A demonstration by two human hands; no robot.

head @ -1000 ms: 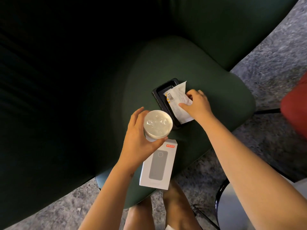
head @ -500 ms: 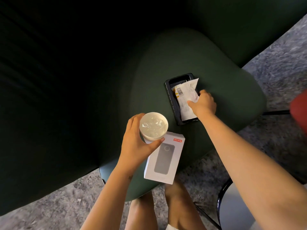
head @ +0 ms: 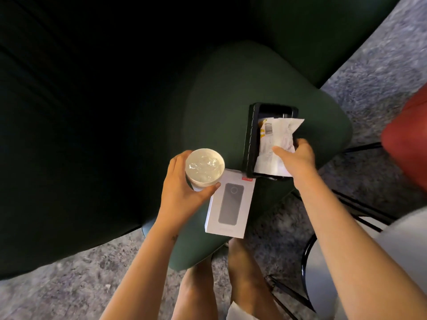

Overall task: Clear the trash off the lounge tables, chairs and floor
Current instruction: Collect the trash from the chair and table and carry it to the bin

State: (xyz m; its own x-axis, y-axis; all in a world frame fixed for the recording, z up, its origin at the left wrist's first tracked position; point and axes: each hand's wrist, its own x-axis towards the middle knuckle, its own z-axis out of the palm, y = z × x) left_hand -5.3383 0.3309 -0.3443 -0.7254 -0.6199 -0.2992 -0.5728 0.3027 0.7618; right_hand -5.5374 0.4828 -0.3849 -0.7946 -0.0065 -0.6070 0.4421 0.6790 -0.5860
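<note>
In the head view, the left hand (head: 182, 192) is curled round the side of a white paper cup (head: 204, 166), thumb on the near side and fingers wrapped round the far side. It holds the cup upright above the seat. The cup's mouth is covered by a clear, crinkled film. The cup hangs over the far left corner of a white box (head: 227, 206), which lies flat on the dark green chair seat (head: 231, 100) near its front edge. The box lid shows a grey rounded rectangle and a small red label at its far end.

The right hand (head: 298, 160) pinches a crumpled white wrapper (head: 275, 144), with the thumb on top and the fingers curled under its right edge. The wrapper has a barcode and a yellow patch near its far end. It lies partly inside a black tray (head: 250, 139) and spills over the tray's right wall. The tray sits on the seat just beyond the box, and its near corner meets the box's far right corner.

Grey speckled carpet (head: 369, 65) surrounds the chair. A red seat (head: 411, 139) shows at the right edge, and a pale round top with a black rim (head: 323, 273) stands at the lower right. The person's bare legs (head: 242, 273) are at the bottom.
</note>
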